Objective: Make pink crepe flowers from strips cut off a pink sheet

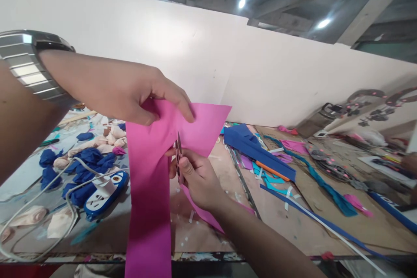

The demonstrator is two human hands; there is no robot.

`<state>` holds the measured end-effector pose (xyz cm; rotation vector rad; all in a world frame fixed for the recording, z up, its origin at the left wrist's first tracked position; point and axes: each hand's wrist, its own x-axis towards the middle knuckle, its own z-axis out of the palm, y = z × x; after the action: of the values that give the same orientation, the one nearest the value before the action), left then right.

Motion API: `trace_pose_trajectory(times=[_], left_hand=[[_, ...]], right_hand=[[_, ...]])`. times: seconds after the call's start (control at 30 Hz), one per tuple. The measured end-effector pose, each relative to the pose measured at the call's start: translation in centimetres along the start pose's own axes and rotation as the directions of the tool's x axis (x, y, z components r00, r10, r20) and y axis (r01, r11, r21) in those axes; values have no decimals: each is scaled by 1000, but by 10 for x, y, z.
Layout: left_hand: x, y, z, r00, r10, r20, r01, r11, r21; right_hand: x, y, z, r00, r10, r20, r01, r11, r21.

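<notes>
Above the worktop (293, 226), your left hand (130, 91) has its fingers (182, 106) pinched on the top edge of the sheet (148, 191). Your right hand (195, 178) is clenched round the scissors (179, 150), with the blades in the slit between strip and flap. To cut cleanly, I'd pull the sheet taut, feed it straight into the blades and take long bites, minding your left thumb. The sheet is bright pink, thin, matte and smooth. Its long strip hangs past the worktop's near edge, and a pointed flap stands out beside the blades.
</notes>
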<state>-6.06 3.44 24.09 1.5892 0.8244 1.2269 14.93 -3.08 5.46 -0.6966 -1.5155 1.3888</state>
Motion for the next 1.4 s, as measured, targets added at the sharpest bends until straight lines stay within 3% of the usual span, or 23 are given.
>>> trace_pose_trajectory(times=[0.1,0.17,0.23,0.3,0.4,0.47,0.63,0.73,0.8,0.87,0.9,0.97,1.07,1.4], left_hand=[[-2,4,6,958,-211,195,222,974,-36],[-3,6,11,926,-282,250,294,956,-12],[-4,8,15,935,-315,165,317,948,16],[-4,9,16,944,-328,15,328,944,22],[-3,11,17,924,-363,-122,366,930,7],[-2,11,17,906,-408,-112,411,911,10],[-3,10,17,863,-502,47,489,856,166],[-4,10,16,883,-448,137,389,864,318],[-3,11,15,882,-371,291,211,862,461],[-3,14,16,816,-323,480,-60,777,626],[-4,15,17,768,-329,550,-203,689,696],[-5,18,18,720,-337,607,-386,533,753],[-6,20,19,715,-344,609,-446,446,776],[-7,22,19,718,-379,584,-438,406,802]], right_hand=[[-1,1,1,1000,-11,-24,11,1000,3],[-1,1,2,999,-19,-36,19,1000,-3],[-1,2,2,999,-20,-42,20,1000,2],[0,2,3,999,-19,-45,20,1000,19],[0,2,6,998,-23,-50,25,999,43],[0,1,8,998,-24,-59,27,999,46],[0,1,11,998,-15,-64,17,999,35],[0,1,10,997,-30,-74,32,999,25],[0,1,10,996,-42,-73,43,999,20],[0,2,10,996,-56,-71,57,998,19],[0,3,9,996,-62,-70,63,998,19],[0,4,9,995,-76,-68,77,997,21],[1,5,9,993,-99,-67,101,994,31],[2,2,12,989,-127,-76,129,991,20]])
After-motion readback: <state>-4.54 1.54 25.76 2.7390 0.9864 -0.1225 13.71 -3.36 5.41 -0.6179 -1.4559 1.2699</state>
